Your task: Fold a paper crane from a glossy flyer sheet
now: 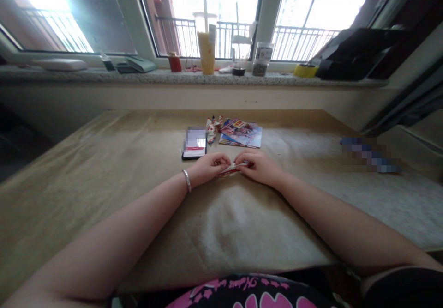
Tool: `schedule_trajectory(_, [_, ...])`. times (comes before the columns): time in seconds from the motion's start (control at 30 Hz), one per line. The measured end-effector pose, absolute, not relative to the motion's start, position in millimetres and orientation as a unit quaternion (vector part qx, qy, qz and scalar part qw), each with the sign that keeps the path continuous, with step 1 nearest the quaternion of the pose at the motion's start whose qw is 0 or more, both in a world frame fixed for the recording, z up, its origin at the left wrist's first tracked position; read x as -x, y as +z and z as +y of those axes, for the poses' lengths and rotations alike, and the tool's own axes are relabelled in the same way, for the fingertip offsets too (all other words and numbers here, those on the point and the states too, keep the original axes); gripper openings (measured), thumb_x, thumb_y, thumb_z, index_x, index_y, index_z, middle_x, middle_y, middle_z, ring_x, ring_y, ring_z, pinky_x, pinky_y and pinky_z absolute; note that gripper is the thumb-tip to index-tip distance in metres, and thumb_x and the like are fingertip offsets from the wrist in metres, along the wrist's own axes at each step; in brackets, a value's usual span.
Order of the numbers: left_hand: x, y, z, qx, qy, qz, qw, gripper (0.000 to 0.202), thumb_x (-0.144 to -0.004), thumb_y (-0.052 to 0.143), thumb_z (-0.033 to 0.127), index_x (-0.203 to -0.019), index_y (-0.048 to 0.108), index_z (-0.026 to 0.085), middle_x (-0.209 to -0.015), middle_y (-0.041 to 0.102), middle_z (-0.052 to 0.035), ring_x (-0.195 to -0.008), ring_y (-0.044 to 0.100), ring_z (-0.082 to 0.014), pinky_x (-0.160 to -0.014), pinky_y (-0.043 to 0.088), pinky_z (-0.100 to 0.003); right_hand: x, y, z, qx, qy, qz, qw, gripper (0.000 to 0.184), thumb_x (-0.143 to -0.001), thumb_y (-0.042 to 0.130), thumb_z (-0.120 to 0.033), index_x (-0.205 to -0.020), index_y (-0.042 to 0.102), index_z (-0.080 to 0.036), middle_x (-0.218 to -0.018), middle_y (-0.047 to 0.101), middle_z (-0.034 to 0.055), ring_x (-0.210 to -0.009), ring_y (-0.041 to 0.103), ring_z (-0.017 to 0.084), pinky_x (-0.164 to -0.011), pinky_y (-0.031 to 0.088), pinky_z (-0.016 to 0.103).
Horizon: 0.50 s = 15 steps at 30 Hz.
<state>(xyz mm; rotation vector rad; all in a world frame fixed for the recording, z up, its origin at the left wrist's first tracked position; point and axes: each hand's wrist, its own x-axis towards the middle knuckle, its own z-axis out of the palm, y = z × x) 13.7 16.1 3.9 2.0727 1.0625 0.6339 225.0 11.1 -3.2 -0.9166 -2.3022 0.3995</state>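
Both hands meet in the middle of the table (104,169). My left hand (207,168), with a silver bangle on the wrist, pinches one end of a small folded piece of red and white patterned paper (232,169). My right hand (260,166) pinches the other end, fingers curled over it. The paper rests low on the table surface between them, mostly hidden by the fingers.
A phone (194,143) lies just beyond my left hand. Beside it are a folded paper figure (212,129) and a stack of colourful paper sheets (242,133). A blurred object (372,154) lies at the right. The windowsill holds a yellow drink cup (206,49), jars and a black bag (349,54).
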Motion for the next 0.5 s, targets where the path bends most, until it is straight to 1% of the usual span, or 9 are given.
schedule_trajectory(0.07, [-13,4,16,-0.824,0.232,0.406,0.321,0.019,-0.082,0.049,0.028,-0.086,0.063,0.015,-0.064,0.058,0.0022,-0.057,0.050,-0.0102,-0.053,0.039,-0.020,-225,-5,13,0.351,0.152,-0.872,0.305,0.007,-0.079,0.059,-0.017,-0.082,0.064,-0.019,-0.086,0.066,0.0037,-0.082,0.059,0.015,-0.073,0.046,0.026])
schedule_trajectory(0.13, [-13,5,16,-0.848,0.221,0.396,0.275,0.022,-0.085,0.047,0.028,-0.087,0.065,0.015,-0.068,0.061,0.0009,-0.062,0.053,-0.0114,-0.057,0.041,-0.021,-225,-7,15,0.356,0.148,-0.873,0.298,0.006,-0.078,0.059,-0.017,-0.082,0.064,-0.019,-0.084,0.066,0.0035,-0.079,0.058,0.015,-0.071,0.045,0.026])
schedule_trajectory(0.3, [-12,2,19,-0.901,0.217,0.345,0.148,0.025,-0.089,0.045,0.027,-0.097,0.068,0.018,-0.083,0.067,-0.0026,-0.081,0.058,-0.0149,-0.075,0.044,-0.025,-227,-9,18,0.381,0.125,-0.870,0.287,0.006,-0.078,0.059,-0.018,-0.082,0.063,-0.019,-0.080,0.064,0.0028,-0.076,0.056,0.014,-0.068,0.043,0.025])
schedule_trajectory(0.4, [-12,-3,21,-0.919,0.208,0.318,0.105,0.024,-0.089,0.048,0.026,-0.102,0.066,0.018,-0.088,0.067,-0.0052,-0.086,0.058,-0.0162,-0.081,0.044,-0.028,-228,-10,21,0.382,0.115,-0.871,0.286,0.005,-0.078,0.059,-0.018,-0.081,0.063,-0.019,-0.079,0.064,0.0030,-0.078,0.056,0.015,-0.071,0.043,0.026])
schedule_trajectory(0.5, [-12,-7,22,-0.926,0.217,0.296,0.088,0.022,-0.088,0.050,0.024,-0.103,0.066,0.018,-0.101,0.067,-0.0067,-0.096,0.058,-0.0172,-0.088,0.043,-0.030,-229,-11,23,0.366,0.102,-0.878,0.290,0.005,-0.078,0.059,-0.017,-0.080,0.063,-0.019,-0.086,0.065,0.0040,-0.084,0.056,0.017,-0.078,0.043,0.029])
